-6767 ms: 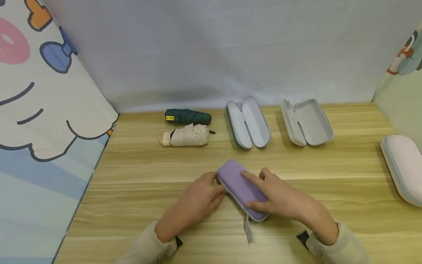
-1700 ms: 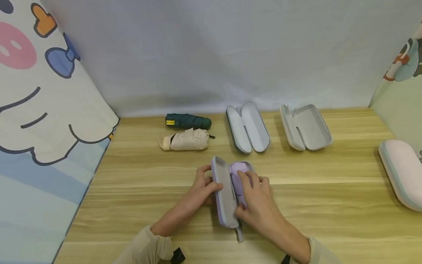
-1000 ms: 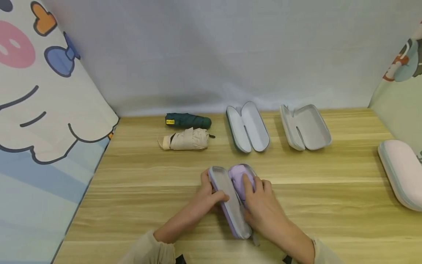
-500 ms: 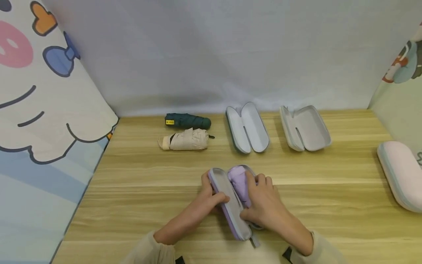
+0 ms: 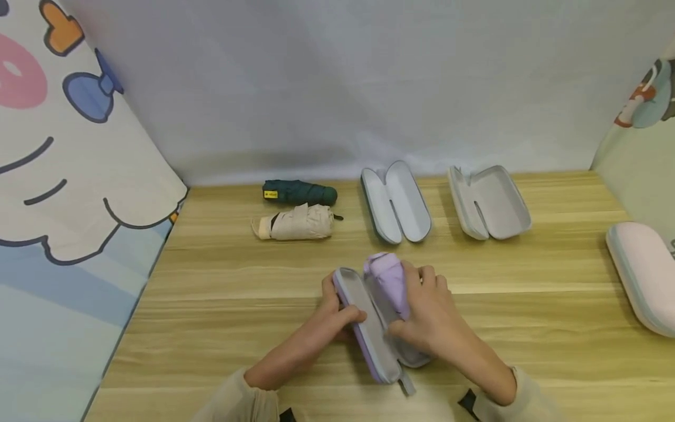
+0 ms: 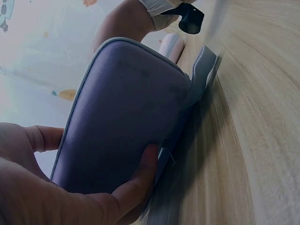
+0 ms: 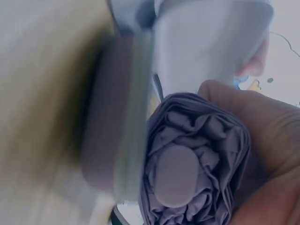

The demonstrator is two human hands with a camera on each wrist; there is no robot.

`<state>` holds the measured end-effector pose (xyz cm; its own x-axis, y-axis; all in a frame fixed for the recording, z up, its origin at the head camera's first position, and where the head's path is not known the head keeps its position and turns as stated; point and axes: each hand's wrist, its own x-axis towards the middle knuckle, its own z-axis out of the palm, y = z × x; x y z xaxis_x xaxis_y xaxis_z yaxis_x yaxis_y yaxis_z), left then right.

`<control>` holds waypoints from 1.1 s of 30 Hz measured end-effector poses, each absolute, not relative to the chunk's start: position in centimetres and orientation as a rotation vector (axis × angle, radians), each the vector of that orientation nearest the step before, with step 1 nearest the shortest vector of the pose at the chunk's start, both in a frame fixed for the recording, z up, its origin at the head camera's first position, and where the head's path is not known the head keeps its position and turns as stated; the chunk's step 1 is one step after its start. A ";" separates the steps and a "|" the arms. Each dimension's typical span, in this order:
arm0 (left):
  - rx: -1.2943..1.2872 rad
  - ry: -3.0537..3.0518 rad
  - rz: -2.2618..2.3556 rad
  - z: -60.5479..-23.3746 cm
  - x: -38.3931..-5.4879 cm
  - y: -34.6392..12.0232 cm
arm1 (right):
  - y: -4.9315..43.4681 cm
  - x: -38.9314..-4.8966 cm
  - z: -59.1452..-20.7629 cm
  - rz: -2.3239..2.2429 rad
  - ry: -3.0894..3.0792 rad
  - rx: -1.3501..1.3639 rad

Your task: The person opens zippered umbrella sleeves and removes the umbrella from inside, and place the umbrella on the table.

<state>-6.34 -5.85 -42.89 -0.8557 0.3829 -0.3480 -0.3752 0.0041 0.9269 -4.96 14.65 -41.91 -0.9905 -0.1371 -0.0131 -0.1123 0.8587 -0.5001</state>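
Note:
A purple zip case [image 5: 364, 331] with grey lining lies spread apart on the table. My left hand [image 5: 329, 316] grips its raised lid, thumb on the inner side and fingers behind; the left wrist view shows the lid's purple outside [image 6: 126, 112] between thumb and fingers. My right hand [image 5: 429, 308] holds a folded purple umbrella [image 5: 389, 278], tilted, its far end lifted above the case's other half. In the right wrist view the umbrella's gathered end with a round cap [image 7: 177, 176] faces the camera, the case's side [image 7: 115, 122] beside it.
Behind the case lie a dark green folded umbrella [image 5: 299, 192] and a beige one [image 5: 300, 223]. Two opened cases stand to their right, one white-lined [image 5: 408, 202] and one grey-lined [image 5: 498, 202]. A closed pink case [image 5: 643, 275] is at the right edge.
The purple case was closed at first, then opened to reveal the umbrella inside. Within the last half second my right hand has raised the umbrella out of its half, baring the grey lining.

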 end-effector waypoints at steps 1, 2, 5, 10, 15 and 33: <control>0.006 1.761 1.907 -42.9 -6.4 -5.8 | 14.9 -5.0 -41.7 -0.807 2.977 -0.183; 0.005 1.757 1.911 -42.9 -6.5 -5.8 | 15.3 -5.1 -41.4 -0.818 2.969 -0.162; 0.005 1.761 1.904 -43.0 -6.6 -5.8 | 16.3 -5.7 -40.9 -0.840 2.958 -0.118; 0.015 1.755 1.870 -42.9 -6.7 -5.8 | 18.3 -6.7 -40.6 -0.847 2.970 -0.073; 0.008 1.724 1.885 -42.9 -6.8 -6.0 | 20.6 -8.0 -41.1 -0.821 3.018 -0.092; -0.022 1.713 1.924 -42.9 -7.5 -6.6 | 25.1 -9.6 -43.3 -0.612 2.912 -0.259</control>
<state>-7.53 -6.61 -42.86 -0.8439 0.3902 -0.3682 -0.4109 -0.0288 0.9112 -9.61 25.14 -43.30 -0.9731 -0.1999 -0.1146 -0.1368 0.9015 -0.4106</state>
